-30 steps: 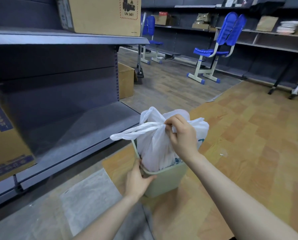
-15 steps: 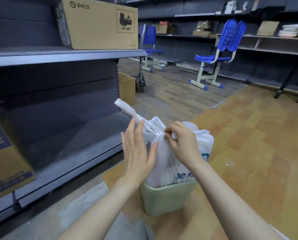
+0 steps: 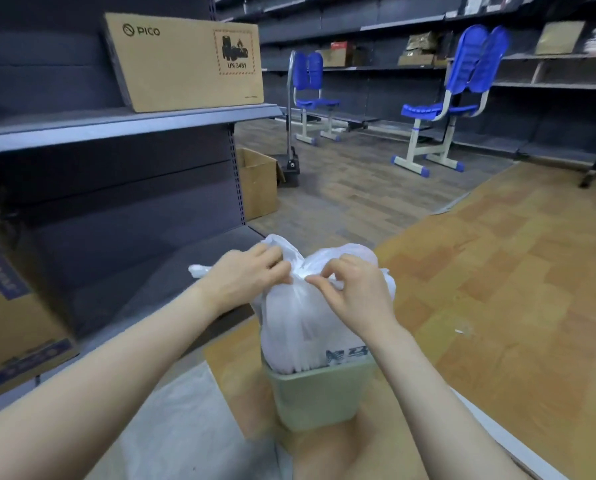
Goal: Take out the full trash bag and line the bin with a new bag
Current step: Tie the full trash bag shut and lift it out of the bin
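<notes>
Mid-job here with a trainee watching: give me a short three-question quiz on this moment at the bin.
1. True or false: the white bag sits in the green bin.
2. Which hands pinch the bag's gathered top? A) left only B) right only C) both
3. Fill in: the PICO box stands on a ____.

Key:
1. True; its lower part is inside the bin.
2. C; the left hand and the right hand both pinch the top.
3. Shelf.
</notes>
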`<state>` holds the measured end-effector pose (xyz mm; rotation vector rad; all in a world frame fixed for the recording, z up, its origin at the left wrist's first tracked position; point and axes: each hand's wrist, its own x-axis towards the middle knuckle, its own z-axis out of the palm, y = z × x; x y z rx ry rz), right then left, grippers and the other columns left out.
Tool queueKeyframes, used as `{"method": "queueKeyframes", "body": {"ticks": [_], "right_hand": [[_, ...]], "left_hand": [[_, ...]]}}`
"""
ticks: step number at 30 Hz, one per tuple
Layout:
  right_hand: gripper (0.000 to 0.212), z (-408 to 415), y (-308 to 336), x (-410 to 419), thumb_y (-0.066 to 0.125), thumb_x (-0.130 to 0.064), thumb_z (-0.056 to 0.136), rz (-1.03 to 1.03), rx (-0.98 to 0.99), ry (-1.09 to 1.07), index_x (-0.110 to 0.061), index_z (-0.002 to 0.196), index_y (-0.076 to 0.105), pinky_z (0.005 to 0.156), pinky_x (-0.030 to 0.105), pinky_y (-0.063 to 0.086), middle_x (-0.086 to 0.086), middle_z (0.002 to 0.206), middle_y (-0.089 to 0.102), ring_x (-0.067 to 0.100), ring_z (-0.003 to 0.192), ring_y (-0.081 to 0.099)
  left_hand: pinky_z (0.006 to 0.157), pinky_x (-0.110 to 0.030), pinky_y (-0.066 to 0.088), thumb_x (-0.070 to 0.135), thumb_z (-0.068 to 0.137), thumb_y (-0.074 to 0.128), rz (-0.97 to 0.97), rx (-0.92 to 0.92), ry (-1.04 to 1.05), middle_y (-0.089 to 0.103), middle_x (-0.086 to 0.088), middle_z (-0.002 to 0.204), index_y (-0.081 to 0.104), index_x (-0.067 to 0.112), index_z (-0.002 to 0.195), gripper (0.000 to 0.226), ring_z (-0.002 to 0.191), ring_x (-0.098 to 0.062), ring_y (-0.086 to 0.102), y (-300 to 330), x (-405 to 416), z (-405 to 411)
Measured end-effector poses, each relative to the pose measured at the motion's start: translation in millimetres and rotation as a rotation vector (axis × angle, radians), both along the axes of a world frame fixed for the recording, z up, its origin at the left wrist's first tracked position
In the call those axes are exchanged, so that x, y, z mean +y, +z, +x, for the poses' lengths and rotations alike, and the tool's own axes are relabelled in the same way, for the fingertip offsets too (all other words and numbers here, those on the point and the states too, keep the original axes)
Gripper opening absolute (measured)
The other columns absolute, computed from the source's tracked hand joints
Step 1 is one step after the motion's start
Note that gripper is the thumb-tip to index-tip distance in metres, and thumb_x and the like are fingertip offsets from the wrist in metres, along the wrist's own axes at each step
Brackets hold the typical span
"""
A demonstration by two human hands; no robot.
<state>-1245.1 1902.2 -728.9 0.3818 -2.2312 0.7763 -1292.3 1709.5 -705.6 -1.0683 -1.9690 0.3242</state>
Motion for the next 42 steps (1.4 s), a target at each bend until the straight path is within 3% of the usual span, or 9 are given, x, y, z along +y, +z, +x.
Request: {"method": "queueKeyframes", "body": {"ticks": [4,8,11,18,21,25,31,37,42], "right_hand": [[0.047,6,-1,6,0.046,-0.049,0.080,0.079,-0.071,0.087,-0.012,0.066,0.070,0.047,0.033,0.044,0.004,0.056,0.058,0.025,0.054,0.057],[0.045,8,-3,8,0.043,-0.040,0.086,0.152,-0.056,0.099,-0.009,0.067,0.070,0.045,0.036,0.047,0.005,0.057,0.058,0.027,0.053,0.056],[0.037,13,-8,10,0.049,-0.034,0.085,0.149,-0.081,0.005,-0.011,0.064,0.069,0.040,0.027,0.039,0.001,0.056,0.060,0.024,0.054,0.059],[0.029,25,5,-13,0.047,-0.030,0.096,-0.102,-0.368,-0.092,-0.012,0.078,0.062,0.067,0.034,0.040,-0.003,0.086,0.056,0.019,0.081,0.057],[0.033,27,10,-23,0.044,-0.026,0.097,-0.270,-0.444,-0.090,-0.010,0.070,0.054,0.068,0.033,0.042,0.002,0.083,0.062,0.014,0.074,0.056],[0.034,31,14,-33,0.051,-0.023,0.095,-0.635,-0.487,0.036,-0.012,0.064,0.060,0.053,0.018,0.035,0.001,0.065,0.062,0.001,0.048,0.046],[0.034,35,21,-33,0.041,-0.014,0.100,-0.988,-0.578,0.200,0.002,0.072,0.053,0.038,0.011,0.027,-0.005,0.064,0.070,0.005,0.035,0.032],[0.043,42,19,-32,0.054,-0.013,0.094,-0.903,-0.573,0.187,-0.027,0.054,0.062,0.044,0.012,0.028,-0.011,0.041,0.042,0.006,0.042,0.037],[0.020,44,16,-29,0.059,-0.013,0.091,-0.906,-0.504,0.155,-0.014,0.075,0.070,0.044,0.010,0.030,-0.012,0.039,0.036,0.005,0.039,0.032]], "left_hand": [[0.036,-0.015,0.017,0.034,0.099,0.036,-0.071,0.003,0.015,0.045,-0.006,0.075,0.033,0.015,0.074,0.031,0.050,-0.016,0.040,3,-3,2],[0.036,-0.011,0.011,0.034,0.098,0.044,-0.021,-0.139,0.107,0.037,-0.001,0.050,0.050,0.011,0.063,0.042,0.025,-0.021,0.032,-5,-12,-2],[0.044,-0.012,-0.003,0.041,0.103,0.020,0.035,-0.276,0.095,0.019,0.001,0.053,0.049,0.010,0.057,0.063,0.031,-0.021,0.015,-13,-17,-5],[0.047,-0.026,0.027,0.049,0.099,0.023,-0.025,-0.446,0.141,0.033,0.007,0.066,0.035,0.018,0.067,0.046,0.055,-0.017,0.055,-2,-17,11],[0.056,-0.021,0.032,0.037,0.095,0.048,0.423,-0.925,0.005,0.042,0.010,0.071,0.043,0.032,0.055,0.040,0.066,-0.003,0.048,10,-14,26],[0.063,-0.010,0.040,0.022,0.091,0.058,1.030,-1.248,-0.167,0.062,0.000,0.073,0.070,0.008,0.066,0.031,0.062,0.004,0.051,8,9,41],[0.059,-0.015,0.046,0.027,0.098,0.044,1.693,-1.541,-0.297,0.063,0.004,0.051,0.049,0.007,0.053,0.049,0.053,-0.004,0.061,-4,40,56],[0.061,-0.011,0.044,0.038,0.098,0.036,1.647,-1.486,-0.307,0.052,0.003,0.055,0.052,0.008,0.059,0.051,0.054,-0.005,0.051,-6,42,56],[0.062,-0.009,0.046,0.024,0.102,0.030,1.582,-1.592,-0.447,0.055,0.005,0.056,0.066,0.005,0.086,0.044,0.056,-0.004,0.052,-12,44,53]]}}
